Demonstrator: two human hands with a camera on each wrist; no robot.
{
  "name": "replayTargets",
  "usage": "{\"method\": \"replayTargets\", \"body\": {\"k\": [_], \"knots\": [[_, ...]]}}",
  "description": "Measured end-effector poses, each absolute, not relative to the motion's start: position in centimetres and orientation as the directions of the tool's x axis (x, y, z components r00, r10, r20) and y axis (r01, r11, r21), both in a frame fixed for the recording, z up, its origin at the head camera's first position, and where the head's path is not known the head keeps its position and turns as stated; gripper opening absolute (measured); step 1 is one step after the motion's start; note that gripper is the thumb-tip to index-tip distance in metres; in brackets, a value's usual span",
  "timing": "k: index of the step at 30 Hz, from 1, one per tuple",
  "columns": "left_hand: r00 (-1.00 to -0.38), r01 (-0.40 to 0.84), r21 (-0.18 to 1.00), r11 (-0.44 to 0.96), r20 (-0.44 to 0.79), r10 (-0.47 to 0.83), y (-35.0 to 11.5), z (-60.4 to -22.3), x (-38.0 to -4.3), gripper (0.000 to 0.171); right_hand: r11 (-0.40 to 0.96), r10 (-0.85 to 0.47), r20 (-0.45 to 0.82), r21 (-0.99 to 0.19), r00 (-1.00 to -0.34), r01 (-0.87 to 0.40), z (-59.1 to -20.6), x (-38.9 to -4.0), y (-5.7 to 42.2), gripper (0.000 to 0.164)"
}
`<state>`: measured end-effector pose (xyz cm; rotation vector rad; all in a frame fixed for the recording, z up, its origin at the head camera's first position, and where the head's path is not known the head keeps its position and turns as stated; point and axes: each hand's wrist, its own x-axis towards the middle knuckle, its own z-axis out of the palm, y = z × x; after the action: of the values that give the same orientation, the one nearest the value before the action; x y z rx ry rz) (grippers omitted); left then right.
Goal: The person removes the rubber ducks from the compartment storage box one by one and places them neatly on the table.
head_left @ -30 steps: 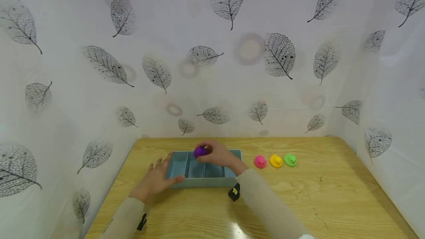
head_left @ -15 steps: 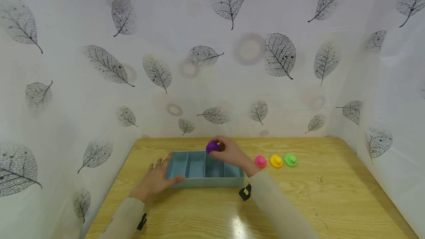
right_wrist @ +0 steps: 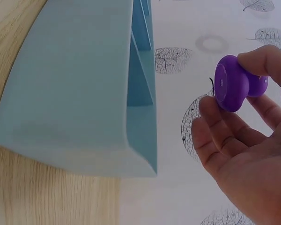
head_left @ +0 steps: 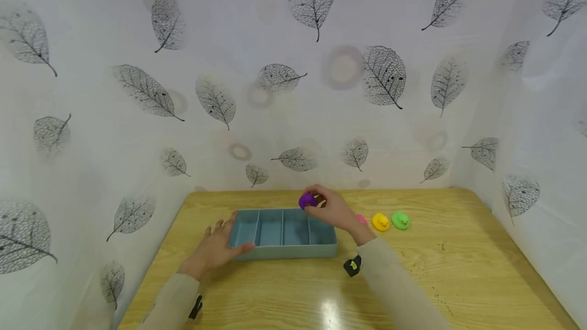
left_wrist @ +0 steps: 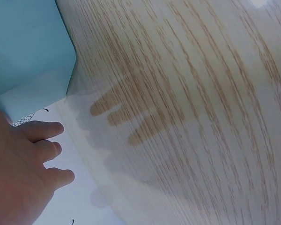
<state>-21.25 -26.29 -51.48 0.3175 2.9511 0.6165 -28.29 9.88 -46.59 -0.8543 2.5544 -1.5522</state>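
Observation:
A small purple rubber duck (right_wrist: pixel 232 84) is pinched between the thumb and fingers of my right hand (head_left: pixel 334 209). In the head view this hand holds the duck at the back rim of a pale blue divided box (head_left: pixel 286 252), near its right end. The right wrist view shows the duck's flat underside turned toward the box. My left hand (head_left: pixel 216 248) rests on the left end of the box, thumb along the front rim and fingers spread over the side. In the left wrist view its other fingers (left_wrist: pixel 61 178) stick out past the box corner.
Right of the box, a yellow duck (head_left: pixel 380 222) and a green duck (head_left: pixel 401 220) sit on the wooden table (head_left: pixel 284 294). A pink duck (head_left: pixel 362 219) is partly hidden behind my right wrist. A leaf-patterned white curtain (head_left: pixel 293 116) stands behind and at both sides.
My right hand has moved to the right with the purple duck, from over the box's middle compartments toward its right end, now partly covering the pink duck. The left hand has stayed in place.

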Motion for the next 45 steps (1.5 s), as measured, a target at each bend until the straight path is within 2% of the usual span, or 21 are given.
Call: {"method": "replayTargets", "body": {"k": [16, 24, 29, 36, 45], "knots": [[-0.973, 0.179, 0.392, 0.902, -0.063, 0.221, -26.2, -51.7, -21.3, 0.113, 0.417, -0.391, 0.251, -0.81, -0.885, -0.414, -47.4, -28.5, 14.4, 0.038], [-0.972, 0.184, 0.394, 0.901, -0.063, 0.226, -26.2, -51.4, -21.2, 0.113, 0.464, -0.338, 0.224, -0.806, -0.914, -0.369, -47.6, -28.3, 16.8, 0.037], [-0.971, 0.19, 0.392, 0.9, -0.064, 0.232, -26.2, -51.1, -21.2, 0.113, 0.487, -0.296, 0.206, -0.807, -0.933, -0.333, -47.5, -28.2, 18.2, 0.042], [-0.972, 0.173, 0.412, 0.895, -0.074, 0.222, -26.4, -51.2, -21.0, 0.114, 0.486, -0.306, 0.245, -0.791, -0.92, -0.372, -46.8, -27.9, 19.4, 0.04], [-0.973, 0.165, 0.422, 0.891, -0.077, 0.217, -26.4, -51.7, -21.1, 0.115, 0.511, -0.263, 0.244, -0.786, -0.933, -0.349, -46.8, -27.7, 21.6, 0.04]]}}
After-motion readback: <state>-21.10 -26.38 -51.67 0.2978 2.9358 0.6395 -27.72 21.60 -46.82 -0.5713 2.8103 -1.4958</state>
